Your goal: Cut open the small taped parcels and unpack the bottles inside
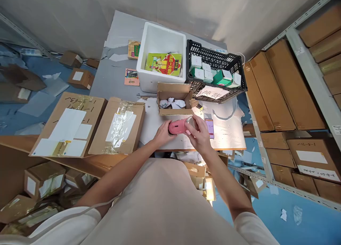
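Both forearms reach forward from the body, angling inward to meet over the table's (pixel 229 138) near edge. The left hand (pixel 162 134) is curled snugly around one end of a pink container (pixel 176 126), lying sideways in mid-grip, just in front of the open carton (pixel 174 112). And the right hand (pixel 200 134), bent at the wrist, closes its fingers over the silvery end, beside the phone (pixel 209 128). Those fingers hide much of that end; the container's small lettering is unreadable from here.

Wall (pixel 87 14) grey, top of frame, brighter right of centre. Floor (pixel 317 229) blue, lower right. Metal shelving (pixel 295 46), right side.
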